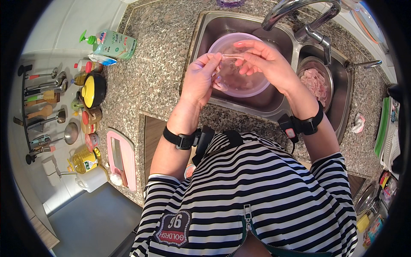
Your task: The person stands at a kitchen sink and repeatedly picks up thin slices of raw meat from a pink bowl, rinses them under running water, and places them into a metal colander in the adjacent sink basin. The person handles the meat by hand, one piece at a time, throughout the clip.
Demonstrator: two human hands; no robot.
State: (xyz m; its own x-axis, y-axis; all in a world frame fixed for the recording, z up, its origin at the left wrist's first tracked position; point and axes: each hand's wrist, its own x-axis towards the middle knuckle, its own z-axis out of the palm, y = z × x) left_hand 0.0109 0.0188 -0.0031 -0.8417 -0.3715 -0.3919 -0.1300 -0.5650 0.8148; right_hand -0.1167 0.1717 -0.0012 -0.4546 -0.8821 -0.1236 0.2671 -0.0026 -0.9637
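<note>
A strip of raw meat (232, 56) is stretched between my two hands, over a light purple plastic basin (261, 91) of cloudy water in the left sink bowl. My left hand (201, 74) pinches one end between thumb and finger, with more of the pale piece hanging below the palm. My right hand (261, 62) holds the other end by thumb and forefinger, its remaining fingers spread above the water. Pieces of raw meat (314, 84) lie in a round metal bowl (330, 96) in the right sink bowl.
A chrome faucet (308, 32) arches over the sink divider. Left on the granite counter (154, 64) stand a green pump bottle (115, 44), a black pot with a yellow lid (94, 90) and several jars. A knife (118, 157) lies on a pink cutting board (130, 151). A dish rack (387, 135) stands right.
</note>
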